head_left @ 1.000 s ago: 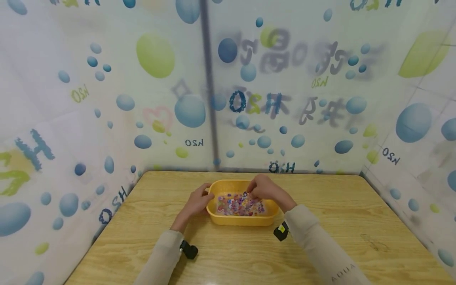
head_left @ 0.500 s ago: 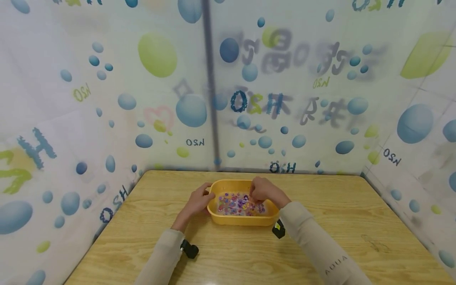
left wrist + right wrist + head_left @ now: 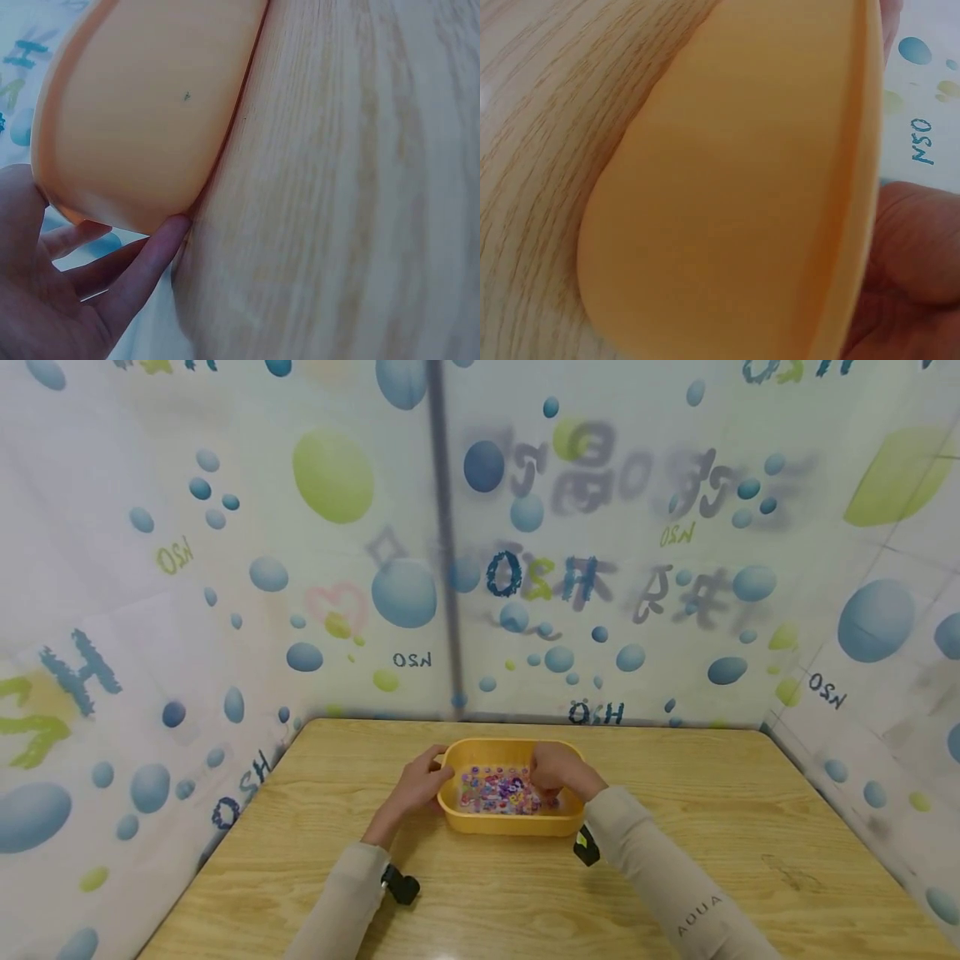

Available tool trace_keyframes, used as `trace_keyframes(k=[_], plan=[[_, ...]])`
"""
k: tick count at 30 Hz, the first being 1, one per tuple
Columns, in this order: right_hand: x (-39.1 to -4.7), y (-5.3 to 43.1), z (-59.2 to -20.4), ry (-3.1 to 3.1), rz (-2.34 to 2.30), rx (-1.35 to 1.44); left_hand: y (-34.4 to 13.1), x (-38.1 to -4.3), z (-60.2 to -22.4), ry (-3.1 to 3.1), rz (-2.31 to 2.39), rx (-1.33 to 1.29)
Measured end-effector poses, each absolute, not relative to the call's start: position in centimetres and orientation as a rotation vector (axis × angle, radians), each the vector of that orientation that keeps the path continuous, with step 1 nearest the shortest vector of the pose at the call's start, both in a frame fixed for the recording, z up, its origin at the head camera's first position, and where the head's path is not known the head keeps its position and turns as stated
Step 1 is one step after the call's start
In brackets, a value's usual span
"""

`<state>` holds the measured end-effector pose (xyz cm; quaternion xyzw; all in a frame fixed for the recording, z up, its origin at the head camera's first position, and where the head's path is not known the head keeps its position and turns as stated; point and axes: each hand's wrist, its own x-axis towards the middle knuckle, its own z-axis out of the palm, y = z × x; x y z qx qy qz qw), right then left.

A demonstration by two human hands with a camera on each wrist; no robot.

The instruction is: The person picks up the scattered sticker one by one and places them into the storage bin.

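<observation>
A yellow plastic tub (image 3: 510, 826) stands on the wooden table, with many small purple, pink and multicoloured pieces (image 3: 491, 789) spread over its floor. My left hand (image 3: 420, 778) holds the tub's left end, thumb over the rim. In the left wrist view, its fingers (image 3: 154, 259) reach to the outer wall near the base. From the right, my right hand (image 3: 557, 767) dips into the tub, fingers bent down among the pieces. Those fingertips are hidden, and I cannot tell whether they pinch anything. The tub's outer wall (image 3: 720, 187) covers much of the right wrist view.
The wooden table (image 3: 675, 860) extends around the tub. Behind it and along both sides hangs a pale curtain (image 3: 660, 610) printed with blue and green drops. A small black camera (image 3: 401, 887) is strapped at the left wrist, another (image 3: 587, 847) at the right.
My right hand has moved lower into the tub and slightly right, away from the middle of the pieces. More pieces show in the centre now. The left hand keeps its place on the rim.
</observation>
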<state>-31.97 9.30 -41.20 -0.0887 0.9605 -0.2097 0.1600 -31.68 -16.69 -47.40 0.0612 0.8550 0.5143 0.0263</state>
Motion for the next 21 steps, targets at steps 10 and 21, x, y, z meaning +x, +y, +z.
trace_keyframes(k=[10, 21], plan=[[-32.44, 9.37, -41.56, 2.729, -0.58, -0.224, -16.71, -31.9, -46.96, 2.666, 1.563, 0.202], [-31.72, 8.95, -41.54, 2.72, -0.613, -0.236, -16.81, -31.84, -47.17, 2.652, 1.549, 0.167]])
